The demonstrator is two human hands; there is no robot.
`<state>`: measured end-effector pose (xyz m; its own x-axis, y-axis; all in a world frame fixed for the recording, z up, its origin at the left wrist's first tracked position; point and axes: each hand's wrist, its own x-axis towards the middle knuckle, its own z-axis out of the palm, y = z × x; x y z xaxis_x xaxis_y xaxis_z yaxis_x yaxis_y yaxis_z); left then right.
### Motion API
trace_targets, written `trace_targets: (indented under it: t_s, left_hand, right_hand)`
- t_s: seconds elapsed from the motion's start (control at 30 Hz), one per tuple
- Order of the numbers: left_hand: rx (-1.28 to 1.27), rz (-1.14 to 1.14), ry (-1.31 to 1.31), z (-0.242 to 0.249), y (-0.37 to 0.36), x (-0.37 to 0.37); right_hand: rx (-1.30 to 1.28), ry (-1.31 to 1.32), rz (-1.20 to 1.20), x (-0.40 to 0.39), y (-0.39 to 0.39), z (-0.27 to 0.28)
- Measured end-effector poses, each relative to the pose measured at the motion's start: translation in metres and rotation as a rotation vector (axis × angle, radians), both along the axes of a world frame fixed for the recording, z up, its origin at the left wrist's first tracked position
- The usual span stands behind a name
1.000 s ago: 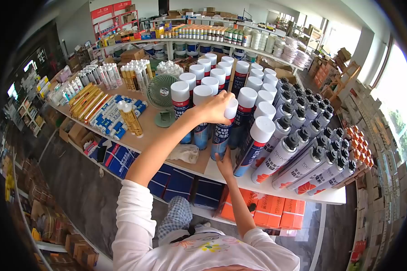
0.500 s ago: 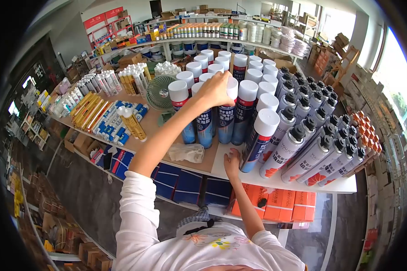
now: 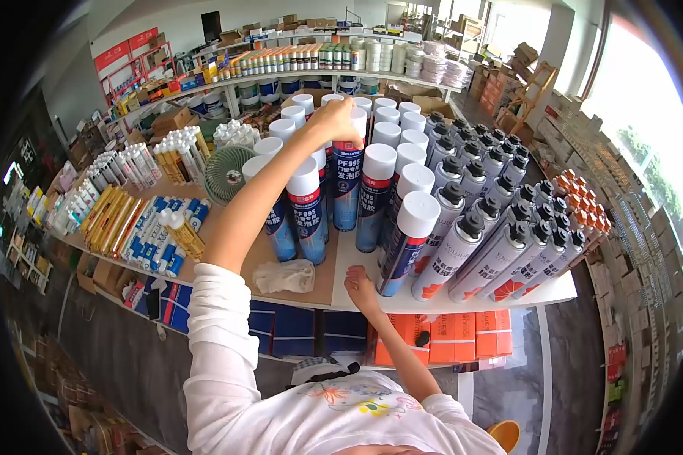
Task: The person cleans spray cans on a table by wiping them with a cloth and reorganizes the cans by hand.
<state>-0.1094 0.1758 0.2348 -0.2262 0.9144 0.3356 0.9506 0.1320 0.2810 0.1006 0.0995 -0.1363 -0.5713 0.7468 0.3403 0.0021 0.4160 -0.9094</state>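
Note:
My left hand [image 3: 338, 123] reaches over the front cans and grips the white-capped top of a blue foam spray can [image 3: 347, 178], marked PF995. This can stands upright among similar cans, with a front can [image 3: 306, 212] to its left and another can [image 3: 375, 197] to its right. My right hand [image 3: 360, 288] is low at the table's front edge, its fingers loosely bent and holding nothing. Beside it is the base of a front white-capped can [image 3: 407, 243]. A crumpled pale glove [image 3: 284, 277] lies on the table to its left.
Grey black-topped cans [image 3: 451, 254] stand in rows to the right, with orange-topped tubes [image 3: 580, 199] beyond. Left are a green fan [image 3: 228, 173], blue-and-white packs [image 3: 167, 235] and gold tubes [image 3: 112, 224]. Orange boxes [image 3: 451, 339] sit below the table.
The view has turned, shifting the scene left. The gripped can sits slightly higher and farther back among its neighbours. My right hand's fingers have drawn in, and it is farther from the front can.

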Motion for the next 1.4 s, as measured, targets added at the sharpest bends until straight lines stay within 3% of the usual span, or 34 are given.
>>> trace_targets:
  t_s: [0.5, 0.7, 1.1, 1.23, 1.4]
  left_hand:
    - [0.044, -0.196, 0.123, -0.034, 0.087, -0.040]
    - [-0.102, -0.227, 0.140, -0.057, 0.117, -0.055]
    - [-0.149, -0.203, 0.148, -0.059, 0.125, -0.058]
    - [-0.227, -0.033, 0.233, -0.054, 0.127, -0.057]
    - [-0.292, -0.221, 0.233, -0.040, 0.145, -0.083]
  right_hand:
    - [-0.040, -0.091, -0.081, 0.001, 0.008, 0.008]
    - [0.040, -0.116, 0.055, 0.008, 0.013, 0.030]
    - [0.001, -0.123, 0.154, -0.001, 0.022, 0.035]
    - [0.022, -0.110, 0.162, 0.001, 0.018, 0.020]
    - [0.013, -0.097, 0.151, 0.004, 0.011, 0.025]
